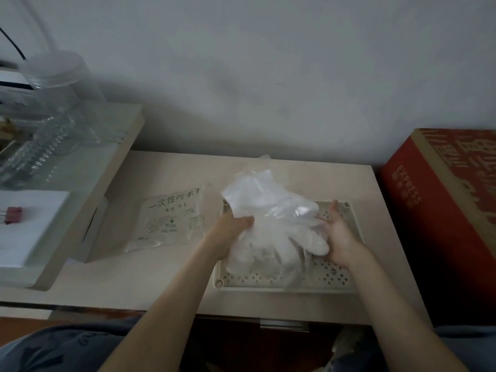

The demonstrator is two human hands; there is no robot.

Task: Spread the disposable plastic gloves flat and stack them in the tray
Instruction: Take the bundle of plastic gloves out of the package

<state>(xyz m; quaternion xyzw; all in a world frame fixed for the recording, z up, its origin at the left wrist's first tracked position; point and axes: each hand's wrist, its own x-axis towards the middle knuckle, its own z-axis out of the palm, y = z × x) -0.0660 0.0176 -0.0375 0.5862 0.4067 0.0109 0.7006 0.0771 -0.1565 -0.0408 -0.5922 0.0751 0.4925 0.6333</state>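
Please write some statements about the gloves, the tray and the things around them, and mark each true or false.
1. The left hand and the right hand are at opposite sides of the gloves. True.
2. The gloves already lie flat in the tray. False: they are a crumpled bunch between the hands.
3. The tray bottom has no holes. False: it is perforated.
4. The printed packet lies on the table, left of the tray. True.
5. The red box stands left of the tray. False: it stands to its right.
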